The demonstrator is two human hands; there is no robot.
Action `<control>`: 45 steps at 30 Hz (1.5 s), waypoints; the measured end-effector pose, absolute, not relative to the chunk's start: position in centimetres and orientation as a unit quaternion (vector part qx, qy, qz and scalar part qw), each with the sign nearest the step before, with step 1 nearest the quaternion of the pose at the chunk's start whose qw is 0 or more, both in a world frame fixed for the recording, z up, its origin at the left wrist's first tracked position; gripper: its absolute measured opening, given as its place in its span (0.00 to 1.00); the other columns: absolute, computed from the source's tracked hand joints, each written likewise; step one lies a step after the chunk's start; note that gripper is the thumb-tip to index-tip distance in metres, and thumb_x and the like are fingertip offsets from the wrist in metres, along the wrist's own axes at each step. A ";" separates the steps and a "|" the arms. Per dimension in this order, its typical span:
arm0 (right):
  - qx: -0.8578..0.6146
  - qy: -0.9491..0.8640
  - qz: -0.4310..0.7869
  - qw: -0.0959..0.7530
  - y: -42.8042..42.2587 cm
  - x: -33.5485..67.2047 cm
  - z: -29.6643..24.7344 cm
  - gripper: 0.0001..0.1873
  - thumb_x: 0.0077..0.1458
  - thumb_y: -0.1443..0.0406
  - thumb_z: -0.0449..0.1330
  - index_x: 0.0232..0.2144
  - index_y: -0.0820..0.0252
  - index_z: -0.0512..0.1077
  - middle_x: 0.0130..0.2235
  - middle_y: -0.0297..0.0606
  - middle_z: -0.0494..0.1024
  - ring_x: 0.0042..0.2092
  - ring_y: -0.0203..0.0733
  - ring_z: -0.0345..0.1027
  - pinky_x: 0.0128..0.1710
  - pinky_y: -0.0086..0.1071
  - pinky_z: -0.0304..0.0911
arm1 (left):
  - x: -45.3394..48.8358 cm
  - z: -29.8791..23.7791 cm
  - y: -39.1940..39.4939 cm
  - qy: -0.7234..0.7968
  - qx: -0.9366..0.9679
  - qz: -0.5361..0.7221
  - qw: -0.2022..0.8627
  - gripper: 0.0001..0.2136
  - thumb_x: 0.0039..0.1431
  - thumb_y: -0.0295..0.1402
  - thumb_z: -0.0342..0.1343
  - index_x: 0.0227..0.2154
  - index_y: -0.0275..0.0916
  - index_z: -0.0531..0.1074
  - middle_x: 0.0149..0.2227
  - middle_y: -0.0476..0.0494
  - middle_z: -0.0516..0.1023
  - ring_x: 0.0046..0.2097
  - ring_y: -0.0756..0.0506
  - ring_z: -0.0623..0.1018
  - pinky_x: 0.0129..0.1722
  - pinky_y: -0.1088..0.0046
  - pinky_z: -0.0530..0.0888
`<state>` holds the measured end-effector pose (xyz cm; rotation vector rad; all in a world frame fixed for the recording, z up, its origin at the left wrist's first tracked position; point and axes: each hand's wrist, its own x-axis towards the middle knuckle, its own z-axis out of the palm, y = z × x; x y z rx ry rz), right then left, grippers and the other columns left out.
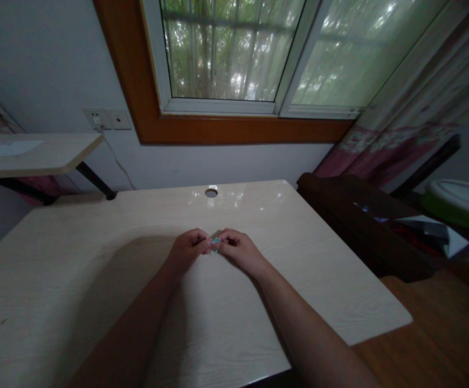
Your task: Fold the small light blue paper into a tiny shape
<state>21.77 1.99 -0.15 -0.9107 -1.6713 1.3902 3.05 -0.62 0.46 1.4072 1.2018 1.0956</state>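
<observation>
My left hand (pixel 190 247) and my right hand (pixel 238 246) meet fingertip to fingertip, low over the middle of the pale wood-grain desk (pixel 129 318). Between them is a small, thin teal strand (pixel 215 242), with a short end hanging below the fingers. The thumb and forefinger of my right hand pinch it. My left fingers are also pinched together right beside it; what they grip is too small to make out. Most of the strand is hidden by the fingertips.
A round cable hole (pixel 211 193) pierces the desk's far side. At the left, a raised shelf (pixel 36 153) stands on black legs. Beyond the right edge are a dark wooden bench (pixel 351 215) and a green container (pixel 456 205) with a pale lid. A window rises behind the desk.
</observation>
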 end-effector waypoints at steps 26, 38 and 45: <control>-0.336 -0.548 0.671 0.370 1.7 21.6 1.0 0.16 0.54 0.56 0.59 0.22 0.61 0.73 0.23 0.32 0.70 0.24 0.33 0.59 0.27 0.29 0.51 | 2.7 -0.2 -0.9 0.422 0.776 0.465 0.060 0.07 0.62 0.28 0.56 0.41 0.43 0.75 0.45 0.42 0.72 0.46 0.46 0.74 0.48 0.66 0.74; -0.331 -0.553 0.678 0.353 2.2 22.1 0.0 0.16 0.54 0.62 0.55 0.18 0.62 0.71 0.20 0.34 0.69 0.24 0.34 0.58 0.27 0.30 0.50 | 2.8 -0.1 -0.8 0.402 0.802 0.442 -0.001 0.06 0.63 0.29 0.57 0.41 0.43 0.76 0.41 0.43 0.74 0.43 0.46 0.75 0.44 0.66 0.75; -0.341 -0.590 0.646 0.344 1.9 22.2 0.9 0.18 0.56 0.61 0.54 0.17 0.61 0.69 0.20 0.32 0.67 0.24 0.34 0.57 0.27 0.30 0.49 | 2.9 -0.1 -0.8 0.388 0.814 0.432 0.000 0.06 0.63 0.28 0.56 0.40 0.42 0.75 0.38 0.44 0.76 0.41 0.46 0.74 0.44 0.65 0.74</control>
